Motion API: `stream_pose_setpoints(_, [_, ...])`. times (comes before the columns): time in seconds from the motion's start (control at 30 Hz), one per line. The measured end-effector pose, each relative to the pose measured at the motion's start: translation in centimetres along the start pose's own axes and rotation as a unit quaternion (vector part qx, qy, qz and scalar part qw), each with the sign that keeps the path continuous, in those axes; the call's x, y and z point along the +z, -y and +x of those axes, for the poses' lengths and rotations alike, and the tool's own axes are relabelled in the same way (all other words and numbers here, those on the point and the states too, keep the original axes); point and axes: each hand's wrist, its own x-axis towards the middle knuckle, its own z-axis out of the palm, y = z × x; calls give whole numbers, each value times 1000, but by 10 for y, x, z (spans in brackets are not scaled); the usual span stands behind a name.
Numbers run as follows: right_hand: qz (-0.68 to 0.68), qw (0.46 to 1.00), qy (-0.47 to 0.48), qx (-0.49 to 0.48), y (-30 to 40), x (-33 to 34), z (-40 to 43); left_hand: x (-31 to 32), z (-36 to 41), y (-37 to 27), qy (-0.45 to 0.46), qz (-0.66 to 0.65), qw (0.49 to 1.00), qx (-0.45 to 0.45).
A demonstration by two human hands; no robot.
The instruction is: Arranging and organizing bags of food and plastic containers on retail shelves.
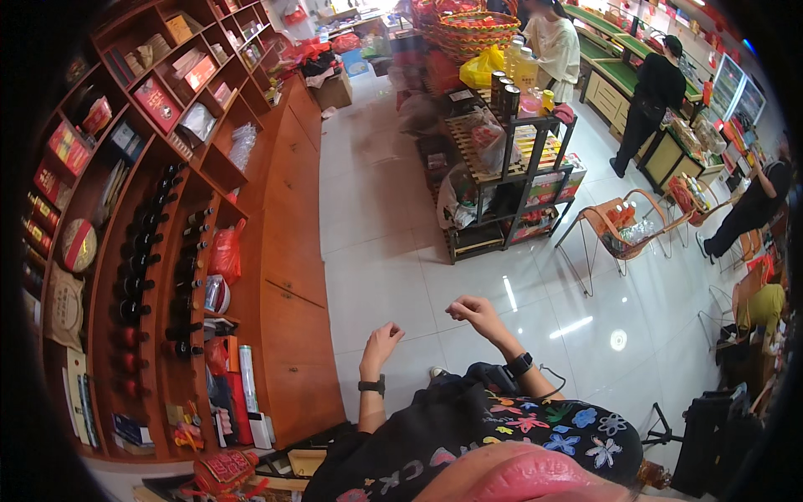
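Observation:
My left hand (381, 346) is held above the white tiled floor (382, 263), apart from the wooden cabinet (298, 326) on my left. Its fingers are drawn together, and I see nothing in them. To its right and a little farther forward is my right hand (475, 314), its fingers curled in and no object visible in it. Both hands are in mid-air and touch nothing. Dark bands sit on both wrists; the right one, a wristwatch-like device (519, 364), is near a black cable (555, 375).
Tall wooden shelves (207, 163) with bottles and boxes line the left. Ahead stands a slatted display rack (480, 182) bearing bags and jars. To the right are a wicker basket on legs (618, 232), several people, and a black case (709, 433) near my right side.

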Motion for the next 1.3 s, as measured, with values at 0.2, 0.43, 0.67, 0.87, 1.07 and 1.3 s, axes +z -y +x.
stream_pose_setpoints(0.2, [-17,997,-49,51,3,-22,10,19,25,10,16,-19,1000,-19])
stream_pose_setpoints(0.43, [7,999,-41,24,6,-54,46,36,48,-4,40,-55,998,2])
stream_pose_setpoints(0.67, [-80,996,-39,1,29,-55,70,31,71,-12,54,-46,997,9])
stream_pose_setpoints(0.87, [-68,997,-36,-9,11,-64,72,30,89,-14,70,-52,996,27])
stream_pose_setpoints(1.07, [-32,998,-45,-14,-2,-75,79,30,84,-15,49,-76,996,6])
stream_pose_setpoints(1.3, [-50,998,-42,-8,-3,-64,88,37,77,7,75,-67,995,-13])
